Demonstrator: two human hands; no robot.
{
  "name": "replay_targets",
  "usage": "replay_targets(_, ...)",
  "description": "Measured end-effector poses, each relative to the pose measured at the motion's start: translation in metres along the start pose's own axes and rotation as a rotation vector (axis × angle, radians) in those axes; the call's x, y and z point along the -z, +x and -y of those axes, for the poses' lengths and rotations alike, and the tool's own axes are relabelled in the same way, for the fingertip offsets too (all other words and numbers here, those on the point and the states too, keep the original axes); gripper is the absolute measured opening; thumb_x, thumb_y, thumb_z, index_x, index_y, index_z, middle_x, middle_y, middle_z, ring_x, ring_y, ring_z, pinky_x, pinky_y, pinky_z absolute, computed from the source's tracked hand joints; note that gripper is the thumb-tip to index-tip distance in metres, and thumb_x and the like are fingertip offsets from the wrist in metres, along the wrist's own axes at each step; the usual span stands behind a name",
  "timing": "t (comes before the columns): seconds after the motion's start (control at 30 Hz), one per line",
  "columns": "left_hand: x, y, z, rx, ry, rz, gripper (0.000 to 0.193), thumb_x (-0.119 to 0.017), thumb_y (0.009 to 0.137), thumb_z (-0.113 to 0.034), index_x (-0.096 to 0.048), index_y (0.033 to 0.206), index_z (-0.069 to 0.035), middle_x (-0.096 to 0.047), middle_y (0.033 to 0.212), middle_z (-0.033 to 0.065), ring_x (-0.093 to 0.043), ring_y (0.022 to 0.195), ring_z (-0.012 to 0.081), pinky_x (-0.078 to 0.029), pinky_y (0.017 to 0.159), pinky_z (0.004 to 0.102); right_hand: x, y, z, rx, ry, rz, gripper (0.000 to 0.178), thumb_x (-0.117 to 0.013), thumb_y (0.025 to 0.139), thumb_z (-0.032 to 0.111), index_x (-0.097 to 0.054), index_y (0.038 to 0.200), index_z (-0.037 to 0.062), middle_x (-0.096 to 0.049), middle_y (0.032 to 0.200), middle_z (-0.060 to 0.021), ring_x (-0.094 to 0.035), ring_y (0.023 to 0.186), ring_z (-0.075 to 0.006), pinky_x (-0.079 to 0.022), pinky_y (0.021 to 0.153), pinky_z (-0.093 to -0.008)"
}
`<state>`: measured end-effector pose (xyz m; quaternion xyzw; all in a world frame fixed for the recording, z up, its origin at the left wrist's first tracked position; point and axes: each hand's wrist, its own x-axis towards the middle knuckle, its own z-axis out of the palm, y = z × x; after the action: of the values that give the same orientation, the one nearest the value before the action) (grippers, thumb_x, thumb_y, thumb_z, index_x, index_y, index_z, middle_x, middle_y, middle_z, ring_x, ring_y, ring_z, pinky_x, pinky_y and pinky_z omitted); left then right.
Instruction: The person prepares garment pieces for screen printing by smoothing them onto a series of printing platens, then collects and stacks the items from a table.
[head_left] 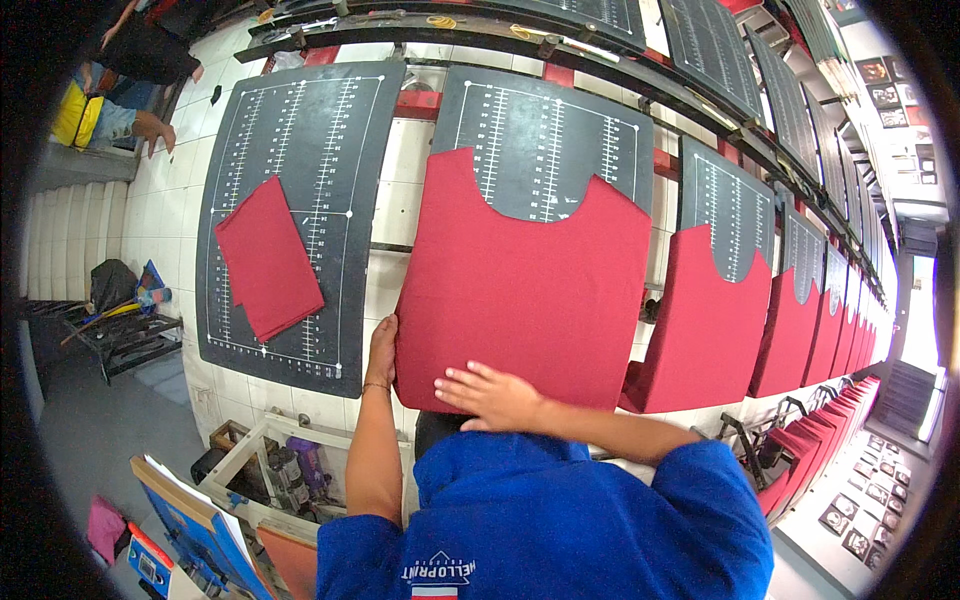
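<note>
A red cut shirt panel [530, 290] with a scooped neckline is spread over a dark printing board [550, 130] in front of me. My right hand [490, 395] lies flat on the panel near its lower edge, fingers stretched out and apart. At the panel's left side, my left hand [383, 350] is closed round the edge; some of its fingers are hidden behind it. To the left, a folded red cloth [270, 260] rests on another dark board [285, 130] marked with white lines and scales.
More red panels [710, 325] cover boards in a row to the right. Dark rails [600, 60] run behind the boards. A white frame [270, 440] stands at lower left, near a blue-and-wood board [190, 520]. Another person's hand [155, 132] shows at upper left.
</note>
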<state>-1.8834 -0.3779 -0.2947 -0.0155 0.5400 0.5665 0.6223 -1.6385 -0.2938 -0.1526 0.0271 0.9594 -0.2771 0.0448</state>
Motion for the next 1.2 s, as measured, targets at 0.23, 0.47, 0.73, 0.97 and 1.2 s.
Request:
replay_targets(0.23,0.026,-0.009,0.007,-0.055,0.061,-0.014,0.041,-0.047,0.104,-0.037,-0.057,0.120,-0.001,-0.065,0.116,0.0102,-0.062,0.104,0.0187,-0.048,0.094,0.0334,0.132,0.130,-0.214,-0.269,-0.349,-0.421,0.077,-0.046,0.092,0.055,-0.034,0.147,0.0023,-0.031,0.155,-0.0165,-0.023,0.146,-0.0342,-0.012,0.121,-0.0510)
replay_targets(0.47,0.018,-0.119,0.010,-0.229,0.822,-0.300,0.047,-0.038,0.105,-0.028,-0.048,0.137,0.006,-0.052,0.138,0.0227,-0.047,0.132,0.0320,-0.033,0.111,0.0372,0.025,0.076,-0.028,-0.088,-0.005,-0.065,0.082,-0.054,0.088,0.056,-0.035,0.148,0.0030,-0.035,0.153,-0.0165,-0.029,0.145,-0.0284,-0.011,0.122,-0.0460)
replay_targets(0.73,-0.140,-0.183,0.036,-0.568,1.650,0.046,0.067,-0.062,0.089,-0.028,-0.038,0.143,0.004,-0.034,0.149,0.0266,-0.030,0.139,0.0463,-0.022,0.113,0.0595,0.127,-0.109,-0.207,-0.414,-0.377,-0.051,0.077,-0.048,0.093,0.054,-0.027,0.152,0.0082,-0.026,0.159,-0.0121,-0.018,0.148,-0.0318,-0.010,0.122,-0.0486)
replay_targets(0.97,-0.265,-0.034,-0.022,-0.954,1.924,0.008,0.073,-0.052,0.094,-0.046,-0.037,0.145,0.003,-0.034,0.153,0.0209,-0.025,0.144,0.0399,-0.017,0.117,0.0550,0.131,-0.122,-0.232,-0.513,-0.397,-0.199,0.082,-0.042,0.094,0.058,-0.026,0.151,0.0015,-0.026,0.157,-0.0179,-0.019,0.147,-0.0363,-0.013,0.120,-0.0498)
replay_targets(1.2,-0.304,0.045,-0.045,-1.062,1.866,-0.216,0.072,-0.047,0.097,-0.045,-0.032,0.146,0.006,-0.028,0.154,0.0238,-0.026,0.144,0.0389,-0.018,0.118,0.0503,-0.044,-0.213,0.014,-0.214,-0.147,-0.003,0.071,-0.043,0.094,0.061,-0.039,0.148,0.0149,-0.037,0.153,-0.0040,-0.033,0.142,-0.0239,-0.021,0.118,-0.0501)
